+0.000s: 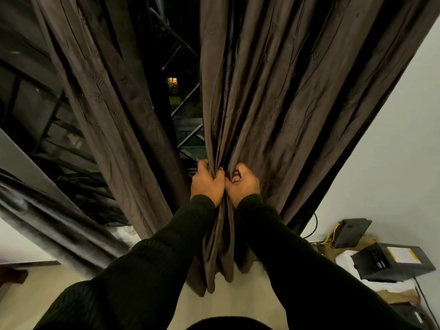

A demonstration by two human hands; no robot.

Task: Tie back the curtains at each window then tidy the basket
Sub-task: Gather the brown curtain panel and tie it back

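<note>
Both arms in dark ribbed sleeves reach straight forward, side by side, to the right curtain (273, 103), which hangs in front of the person between the dark window gap and the white wall on the right. The left hand (206, 184) and right hand (242, 184) touch each other, knuckles up, each with fingers curled tight into the gathered brown folds. A second curtain (107, 103) hangs apart on the left.

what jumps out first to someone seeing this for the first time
Dead centre, the left hand and right hand sit side by side, both gripping a gathered bunch of the brown curtain that fans out above them. To its left hangs a second curtain panel, and the dark window shows in the gap between the two. At lower right, black boxes with wires lie by the white wall.
</note>
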